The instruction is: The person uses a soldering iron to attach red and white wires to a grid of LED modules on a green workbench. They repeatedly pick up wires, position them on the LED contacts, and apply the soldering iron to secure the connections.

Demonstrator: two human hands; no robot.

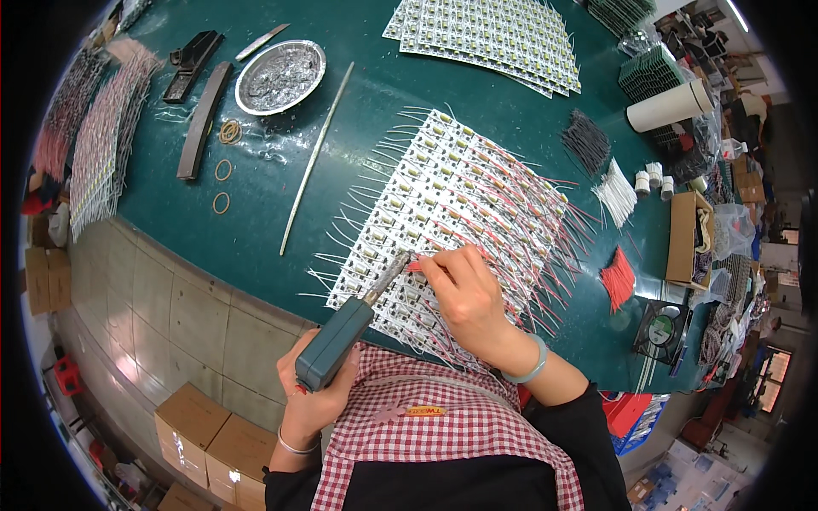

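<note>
My left hand (pixel 317 387) is closed round the dark green handle of a soldering iron (pixel 334 345). The iron's metal tip reaches up to a white circuit board panel (pixel 407 204) and meets the spot beside my right fingertips. With thumb and fingers pinched, my right hand (pixel 467 294) holds a red wire (pixel 416 266) low over the panel; most of the wire is hidden by the fingers. White wires stick out along the panel's left side. Red and white wires fan out over its right part.
Left of the panel lie a thin rod (pixel 317 157), a metal bowl (pixel 281 77), rubber bands (pixel 222 169) and a dark curved bar (pixel 204 119). Rightward are black wires (pixel 585 141), white wires (pixel 615 194), red wires (pixel 617 279) and a small fan (pixel 662 329). More panels (pixel 486 38) lie at the back.
</note>
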